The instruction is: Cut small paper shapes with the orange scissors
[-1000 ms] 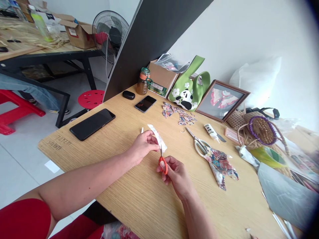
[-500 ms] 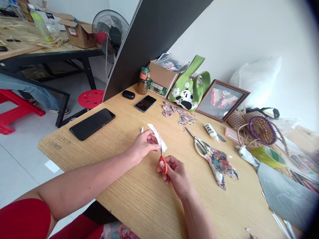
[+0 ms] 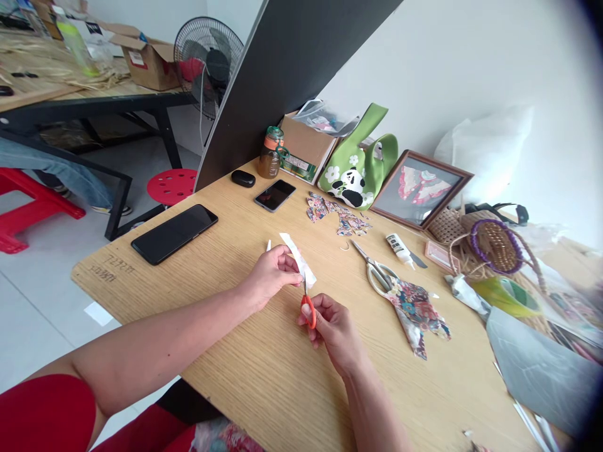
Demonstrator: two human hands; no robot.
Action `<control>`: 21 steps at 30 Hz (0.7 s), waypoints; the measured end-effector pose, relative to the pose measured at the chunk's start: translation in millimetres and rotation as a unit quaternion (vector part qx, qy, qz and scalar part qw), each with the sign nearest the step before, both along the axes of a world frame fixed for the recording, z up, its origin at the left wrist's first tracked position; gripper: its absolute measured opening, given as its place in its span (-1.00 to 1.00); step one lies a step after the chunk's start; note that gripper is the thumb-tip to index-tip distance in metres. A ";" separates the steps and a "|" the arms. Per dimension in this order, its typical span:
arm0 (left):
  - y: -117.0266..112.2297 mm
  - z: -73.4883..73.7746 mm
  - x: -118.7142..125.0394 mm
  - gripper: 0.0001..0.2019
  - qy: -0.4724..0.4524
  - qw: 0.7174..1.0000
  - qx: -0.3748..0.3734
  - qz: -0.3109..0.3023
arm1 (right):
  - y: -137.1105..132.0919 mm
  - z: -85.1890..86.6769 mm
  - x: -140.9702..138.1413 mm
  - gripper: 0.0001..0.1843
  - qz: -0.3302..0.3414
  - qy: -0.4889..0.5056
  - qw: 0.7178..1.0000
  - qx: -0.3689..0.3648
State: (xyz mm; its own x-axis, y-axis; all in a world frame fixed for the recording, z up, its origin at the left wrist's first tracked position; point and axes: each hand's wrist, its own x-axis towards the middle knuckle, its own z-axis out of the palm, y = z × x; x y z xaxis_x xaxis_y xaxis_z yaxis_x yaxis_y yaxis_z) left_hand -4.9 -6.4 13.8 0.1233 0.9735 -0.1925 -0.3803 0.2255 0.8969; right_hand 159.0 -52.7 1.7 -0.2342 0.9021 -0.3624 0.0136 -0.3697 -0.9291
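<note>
My left hand (image 3: 271, 274) pinches a narrow white strip of paper (image 3: 298, 257) above the wooden table (image 3: 235, 276). Just below it, my right hand (image 3: 333, 331) grips small orange-handled scissors (image 3: 308, 306), whose blades point up and meet the strip's lower end. Both hands hover over the table's middle.
Larger cream-handled scissors (image 3: 377, 269), floral paper pieces (image 3: 417, 312), more floral scraps (image 3: 336, 216) and a glue bottle (image 3: 398, 247) lie to the right. Two phones (image 3: 174, 233) (image 3: 275, 195), an earbud case (image 3: 243, 179), a jar (image 3: 272, 153), a green panda bag (image 3: 360, 164), a picture frame (image 3: 419, 190) and baskets (image 3: 494, 246) ring the table.
</note>
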 end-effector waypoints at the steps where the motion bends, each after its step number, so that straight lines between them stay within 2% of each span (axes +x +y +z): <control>1: 0.2 0.1 0.0 -0.53 -0.001 1.000 0.000 0.001 | 0.1 -0.2 0.1 -0.48 0.000 0.000 1.000 0.002; 7: 0.6 0.6 -0.9 -0.56 -0.002 1.000 -0.002 0.003 | 0.4 -1.9 1.0 -0.49 -0.004 0.003 1.000 0.011; 21: -1.8 3.2 -0.1 -0.49 0.011 1.000 -0.012 -0.018 | 0.0 3.9 1.3 -0.46 0.008 -0.005 1.000 0.004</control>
State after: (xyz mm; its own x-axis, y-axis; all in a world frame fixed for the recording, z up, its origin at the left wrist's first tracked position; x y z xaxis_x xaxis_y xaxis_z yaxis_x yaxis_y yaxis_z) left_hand -5.1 -8.2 17.0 0.1531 0.9639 -0.2180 -0.3528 0.2594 0.8990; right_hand 160.2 -52.8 5.6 -0.2450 0.9014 -0.3570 0.0287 -0.3613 -0.9320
